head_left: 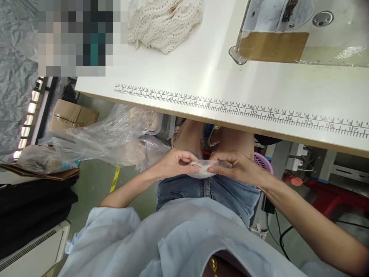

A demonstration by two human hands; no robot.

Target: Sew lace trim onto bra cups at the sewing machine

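Note:
Over my lap, below the table's front edge, both hands pinch a small whitish, partly see-through piece [201, 169] with a rough white patch in its middle. My left hand [175, 163] has its thumb and fingers closed on the left end. At the right end my right hand [235, 165] grips with thumb and bent fingers. Whether the piece is fabric or plastic I cannot tell. A heap of cream eyelet lace trim [167, 25] lies on the white table [178, 73], well beyond my hands.
The metal bed of a sewing machine [325, 42] is at the upper right. A printed ruler [239, 109] runs along the table edge. Clear plastic bags [115, 134] and a cardboard box [73, 115] are at left; a purple basket [263, 163] stands under the table.

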